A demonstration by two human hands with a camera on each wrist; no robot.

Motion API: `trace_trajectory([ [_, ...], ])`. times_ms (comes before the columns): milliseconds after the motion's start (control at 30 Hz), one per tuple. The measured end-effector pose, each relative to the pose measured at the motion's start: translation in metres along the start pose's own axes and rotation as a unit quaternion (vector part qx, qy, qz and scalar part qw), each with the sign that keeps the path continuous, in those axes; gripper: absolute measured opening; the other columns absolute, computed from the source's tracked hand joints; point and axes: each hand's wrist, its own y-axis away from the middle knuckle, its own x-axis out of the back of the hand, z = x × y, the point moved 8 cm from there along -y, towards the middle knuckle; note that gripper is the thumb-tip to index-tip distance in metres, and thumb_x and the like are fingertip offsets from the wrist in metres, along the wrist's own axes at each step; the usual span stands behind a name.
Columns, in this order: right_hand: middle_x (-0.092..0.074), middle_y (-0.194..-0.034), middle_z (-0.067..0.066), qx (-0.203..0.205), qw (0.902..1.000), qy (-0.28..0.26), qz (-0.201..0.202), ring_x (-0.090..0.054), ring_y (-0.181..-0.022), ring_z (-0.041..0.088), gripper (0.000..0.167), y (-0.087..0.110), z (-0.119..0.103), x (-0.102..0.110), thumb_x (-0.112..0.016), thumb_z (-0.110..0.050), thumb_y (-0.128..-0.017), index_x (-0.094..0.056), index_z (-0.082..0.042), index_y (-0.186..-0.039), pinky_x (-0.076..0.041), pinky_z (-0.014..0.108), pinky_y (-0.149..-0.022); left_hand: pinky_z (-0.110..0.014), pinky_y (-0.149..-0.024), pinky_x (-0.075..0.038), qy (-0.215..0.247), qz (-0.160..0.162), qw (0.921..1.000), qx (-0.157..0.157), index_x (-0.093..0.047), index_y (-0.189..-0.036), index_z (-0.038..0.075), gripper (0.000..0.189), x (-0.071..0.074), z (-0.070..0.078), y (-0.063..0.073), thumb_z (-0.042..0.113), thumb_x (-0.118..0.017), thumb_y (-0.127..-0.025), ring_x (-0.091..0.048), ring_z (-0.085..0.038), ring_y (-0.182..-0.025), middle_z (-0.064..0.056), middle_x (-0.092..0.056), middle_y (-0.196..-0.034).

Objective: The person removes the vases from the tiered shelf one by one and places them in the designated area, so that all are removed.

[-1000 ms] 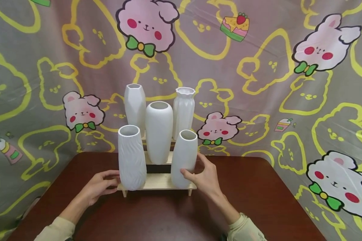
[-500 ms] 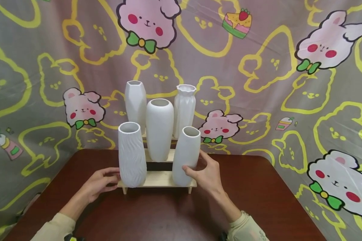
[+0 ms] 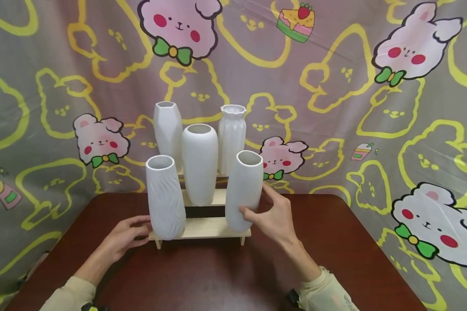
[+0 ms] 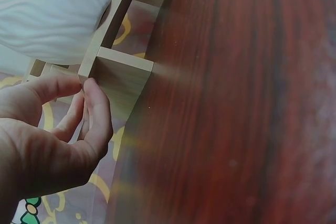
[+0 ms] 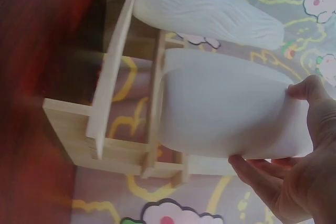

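My right hand grips a smooth white vase between thumb and fingers. That vase leans slightly right above the right end of the lowest step of a pale wooden tiered stand. In the right wrist view the same vase fills the middle, thumb on one side, fingers on the other. My left hand holds the stand's left end. The left wrist view shows its thumb and fingertips pinching a corner of the step board. Beside that hand, a wavy-textured white vase stands on the lowest step.
A rounded white vase occupies the middle step. Behind it on the top step are a faceted vase and a ruffled-rim vase. The stand rests on a dark red-brown table, with a cartoon-patterned curtain around it.
My right hand has moved the smooth vase up and to the right relative to the stand, and it tilts more. My left hand stays at the stand's end. The head view has shifted slightly.
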Motion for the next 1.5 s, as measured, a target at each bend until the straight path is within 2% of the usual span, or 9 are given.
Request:
trace_trajectory([
  [200,-0.073,-0.106,0.011,0.035,0.9993,-0.005,0.015,-0.071,-0.086,0.029,0.067,-0.003,-0.036,0.012,-0.093,-0.003,-0.067,-0.068,-0.006,-0.129,-0.059,0.046,-0.07,-0.047,-0.089,-0.054,0.016,0.005,0.9999,0.003,-0.039,-0.149,-0.008,0.062,0.001,-0.002,-0.001,0.009,-0.067,-0.096,-0.063,-0.019,-0.102,-0.01,-0.064,-0.119],
  [300,-0.072,-0.104,0.015,0.043,0.9989,-0.002,0.019,-0.072,-0.087,0.032,0.065,-0.004,-0.051,0.018,-0.091,0.001,-0.068,-0.067,0.0,-0.128,-0.059,0.048,-0.07,-0.045,-0.087,-0.055,0.027,0.009,0.9996,0.008,-0.039,-0.148,-0.009,0.061,0.001,-0.004,-0.001,0.008,-0.067,-0.096,-0.063,-0.018,-0.099,-0.007,-0.066,-0.115],
  [533,-0.071,-0.107,0.018,0.053,0.9977,0.014,0.039,-0.072,-0.089,0.034,0.063,-0.011,-0.054,0.034,-0.089,0.003,-0.069,-0.066,0.004,-0.127,-0.059,0.048,-0.072,-0.04,-0.083,-0.056,0.051,0.007,0.9987,0.006,-0.04,-0.147,-0.007,0.058,-0.003,-0.005,-0.003,0.008,-0.065,-0.098,-0.063,-0.015,-0.096,-0.002,-0.067,-0.111],
  [767,-0.072,-0.108,0.018,0.032,0.9974,0.025,0.059,-0.072,-0.084,0.035,0.062,-0.019,-0.043,0.047,-0.088,0.002,-0.07,-0.066,0.002,-0.129,-0.058,0.053,-0.073,-0.037,-0.082,-0.055,0.084,0.006,0.9963,0.018,-0.038,-0.149,-0.005,0.055,-0.006,-0.005,-0.002,0.011,-0.061,-0.102,-0.064,-0.012,-0.092,0.002,-0.069,-0.105],
  [833,-0.072,-0.107,0.018,0.025,0.9972,0.026,0.066,-0.072,-0.084,0.035,0.062,-0.021,-0.033,0.049,-0.088,0.002,-0.07,-0.067,0.001,-0.128,-0.058,0.053,-0.072,-0.037,-0.082,-0.055,0.091,0.005,0.9956,0.02,-0.036,-0.149,-0.005,0.056,-0.005,-0.003,-0.002,0.01,-0.06,-0.101,-0.065,-0.012,-0.091,0.003,-0.07,-0.105],
  [1033,-0.073,-0.108,0.011,0.009,0.995,0.03,0.094,-0.071,-0.091,0.027,0.062,-0.027,0.007,0.059,-0.092,-0.005,-0.069,-0.07,-0.009,-0.126,-0.059,0.046,-0.07,-0.035,-0.08,-0.054,0.101,-0.003,0.9945,0.027,-0.038,-0.148,-0.003,0.053,-0.006,0.002,-0.003,0.007,-0.058,-0.1,-0.065,-0.011,-0.092,0.004,-0.07,-0.105],
  [1233,-0.073,-0.107,0.005,-0.011,0.9927,0.044,0.112,-0.071,-0.09,0.018,0.059,-0.03,0.018,0.068,-0.092,-0.014,-0.071,-0.071,-0.014,-0.127,-0.059,0.035,-0.068,-0.032,-0.08,-0.054,0.131,-0.012,0.9901,0.05,-0.039,-0.147,0.004,0.05,-0.008,-0.002,-0.002,0.006,-0.057,-0.1,-0.062,-0.011,-0.091,0.005,-0.067,-0.104],
  [1400,-0.073,-0.105,0.004,-0.034,0.9891,0.069,0.125,-0.071,-0.086,0.016,0.061,-0.03,0.035,0.075,-0.092,-0.022,-0.071,-0.071,-0.015,-0.128,-0.059,0.042,-0.07,-0.032,-0.081,-0.053,0.148,-0.021,0.987,0.058,-0.048,-0.137,0.013,0.037,-0.009,-0.006,0.001,0.008,-0.057,-0.101,-0.063,-0.012,-0.092,0.004,-0.067,-0.1],
  [1500,-0.073,-0.106,0.005,-0.046,0.9883,0.064,0.13,-0.071,-0.086,0.018,0.061,-0.029,0.048,0.079,-0.093,-0.023,-0.072,-0.071,-0.015,-0.128,-0.059,0.047,-0.072,-0.032,-0.081,-0.053,0.148,-0.025,0.9869,0.059,-0.046,-0.14,0.011,0.04,-0.009,-0.008,0.001,0.008,-0.057,-0.102,-0.063,-0.012,-0.093,0.003,-0.067,-0.1],
])
